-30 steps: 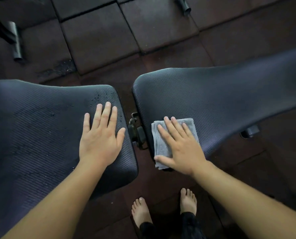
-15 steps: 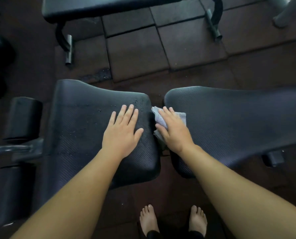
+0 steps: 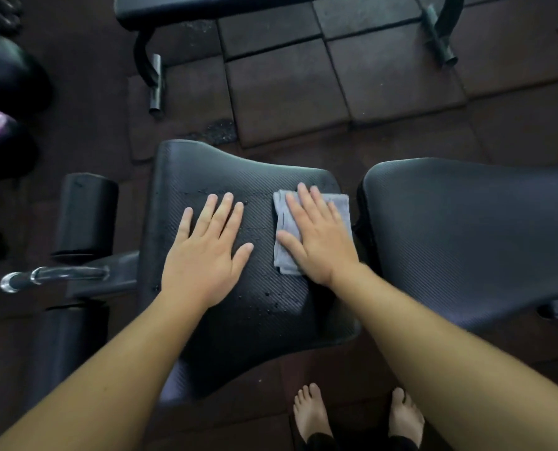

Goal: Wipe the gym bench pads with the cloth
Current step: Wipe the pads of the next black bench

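On the black ribbed seat pad [image 3: 271,304], your right hand [image 3: 323,242] now presses the folded grey cloth [image 3: 342,206] with straight fingers; 0.5 s ago the cloth sat at the gap. Your left hand [image 3: 206,255] rests spread beside it. 2 pads, counting the long black back pad [image 3: 466,239]; 1 cloth.

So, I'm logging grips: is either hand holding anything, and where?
Nothing is gripped: the right hand presses flat on the middle of the cloth; the left hand rests on the seat pad.
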